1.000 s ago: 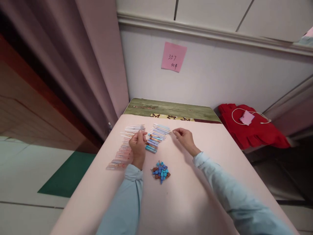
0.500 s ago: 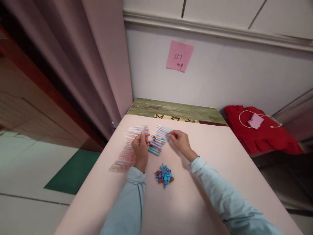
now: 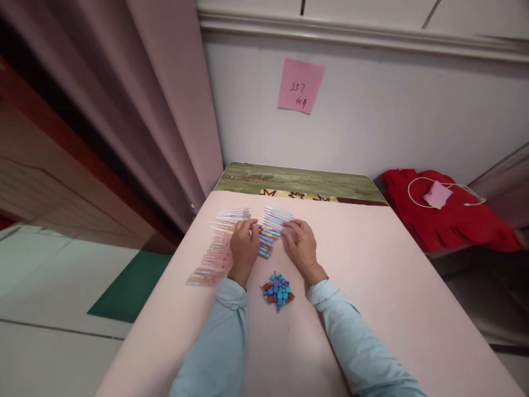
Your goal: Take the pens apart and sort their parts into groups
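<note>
Slim pen-like sticks (image 3: pixel 275 220) in pale blue, darker blue, white and orange-brown lie side by side in a slanting row on the pink-white tabletop. My left hand (image 3: pixel 244 245) is at the left ends of this row, fingers bent and thumb a little apart. At the right ends is my right hand (image 3: pixel 301 242), its thumb and curved fingers apart and close to the sticks. Neither hand visibly lifts anything. Left of my left hand lies a second row of clear and pinkish slim tubes (image 3: pixel 215 256), partly hidden by that hand. A pile of small blue and brown pieces (image 3: pixel 279 292) sits nearer me.
The pale covering (image 3: pixel 351 264) ends before a green wood-patterned strip (image 3: pixel 306 179) at the wall. A pink note (image 3: pixel 301 86) is stuck above. At right, red cloth (image 3: pixel 446 220) carries a white cable and pink paper. A curtain (image 3: pixel 173 99) hangs at left.
My left hand has moved slightly right, closer to the stick row, and its fingers have loosened. My right hand has turned and lowered a little beside the right ends. The view has shifted slightly.
</note>
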The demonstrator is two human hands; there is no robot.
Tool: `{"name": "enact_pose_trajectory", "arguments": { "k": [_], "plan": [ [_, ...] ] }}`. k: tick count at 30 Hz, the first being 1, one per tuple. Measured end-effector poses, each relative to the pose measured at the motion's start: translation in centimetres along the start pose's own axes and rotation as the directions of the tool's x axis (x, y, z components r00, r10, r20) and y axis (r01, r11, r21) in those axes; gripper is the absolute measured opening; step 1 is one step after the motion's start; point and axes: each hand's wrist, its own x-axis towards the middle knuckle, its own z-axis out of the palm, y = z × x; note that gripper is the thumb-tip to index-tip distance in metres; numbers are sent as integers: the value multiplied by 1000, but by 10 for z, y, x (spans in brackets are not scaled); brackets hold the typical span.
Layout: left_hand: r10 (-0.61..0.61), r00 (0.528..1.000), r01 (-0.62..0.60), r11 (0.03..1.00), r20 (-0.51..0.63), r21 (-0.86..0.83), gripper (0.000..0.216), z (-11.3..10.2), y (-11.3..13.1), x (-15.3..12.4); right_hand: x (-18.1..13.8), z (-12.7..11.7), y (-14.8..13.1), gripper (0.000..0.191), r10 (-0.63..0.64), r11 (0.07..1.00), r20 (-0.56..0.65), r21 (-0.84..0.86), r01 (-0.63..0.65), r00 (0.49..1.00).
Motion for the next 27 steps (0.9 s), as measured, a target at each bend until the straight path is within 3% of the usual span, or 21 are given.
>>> {"name": "enact_pose_trajectory", "arguments": {
  "k": [3,7,16,21,27],
  "plan": [
    [85,996,-90,977,33,194,20,1,2,-3,3,4,-1,26,-105,988,-8,-113,103,994],
    [32,999,-35,964,14,262,19,2,-3,-3,12,3,5,26,-126,981,-47,-157,117,991],
    [-50,995,61,990,-86,129,19,0,-13,3,48,-12,29,22,91,983,-11,-161,-92,996],
    [-61,993,66,996,-102,53,18,1,-13,4,39,-3,28,20,112,981,-60,-155,-120,992],
    [-81,992,85,996,-98,35,17,1,-16,3,37,-4,34,19,63,986,-21,-154,-66,998]
  ]
}}
